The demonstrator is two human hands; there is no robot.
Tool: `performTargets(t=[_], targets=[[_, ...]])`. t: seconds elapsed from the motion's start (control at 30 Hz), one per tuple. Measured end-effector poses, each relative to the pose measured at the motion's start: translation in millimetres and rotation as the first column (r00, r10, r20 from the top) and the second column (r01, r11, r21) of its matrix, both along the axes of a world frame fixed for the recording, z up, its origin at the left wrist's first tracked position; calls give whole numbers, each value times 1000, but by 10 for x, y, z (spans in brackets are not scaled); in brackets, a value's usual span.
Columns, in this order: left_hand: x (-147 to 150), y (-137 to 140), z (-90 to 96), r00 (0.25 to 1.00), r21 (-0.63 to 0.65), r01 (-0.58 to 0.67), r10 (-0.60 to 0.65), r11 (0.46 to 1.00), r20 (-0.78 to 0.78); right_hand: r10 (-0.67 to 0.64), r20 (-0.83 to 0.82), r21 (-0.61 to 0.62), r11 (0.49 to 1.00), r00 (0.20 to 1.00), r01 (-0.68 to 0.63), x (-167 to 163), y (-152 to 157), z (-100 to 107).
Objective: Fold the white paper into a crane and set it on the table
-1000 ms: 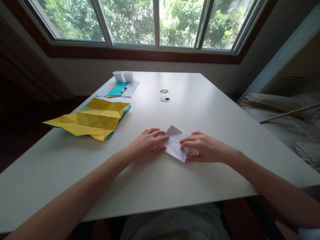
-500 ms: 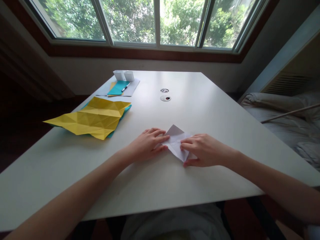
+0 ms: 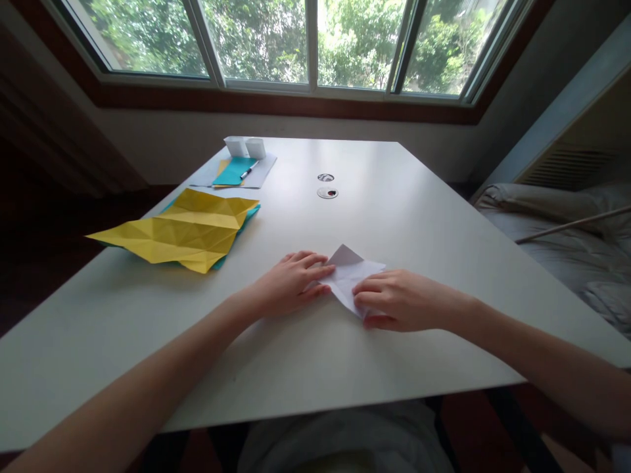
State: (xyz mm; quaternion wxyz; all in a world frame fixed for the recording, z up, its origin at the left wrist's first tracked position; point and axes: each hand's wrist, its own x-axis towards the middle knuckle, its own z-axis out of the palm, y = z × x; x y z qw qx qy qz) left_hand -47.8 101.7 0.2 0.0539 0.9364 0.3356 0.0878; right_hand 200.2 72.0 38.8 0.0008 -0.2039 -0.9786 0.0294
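Observation:
A small folded sheet of white paper (image 3: 349,272) lies on the table in front of me, one corner pointing away and creases across its face. My left hand (image 3: 298,279) rests at its left side, open, fingers spread flat with the tips on the paper's edge. At the lower right, my right hand (image 3: 389,299) has its fingers bent and drawn together, closed on the paper near its bottom corner. That hand covers part of the right side, so the fold beneath it is hidden.
Left on the white table (image 3: 276,368) lies creased yellow paper (image 3: 192,226) over teal paper (image 3: 241,226). Farther back are teal sheets (image 3: 234,172), a pen (image 3: 249,170) and two white containers (image 3: 255,148). Two round grommets (image 3: 327,192) sit mid-table.
My right hand has shifted slightly down, its fingers drawing closer together. More of the paper's upper right corner now shows. My left hand stays in place.

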Motion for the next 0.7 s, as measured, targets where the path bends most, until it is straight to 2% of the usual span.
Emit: performTargets(t=[0.27,0.7], targets=[[-8,1,0,1000,-11,-3,3,1000,-11,40,4,72,997,999,-40,-5,-20,-21],[-19,-1,7,1000,-17,1,-1,1000,-11,170,-80,191,970,982,-152,8,-57,-121]])
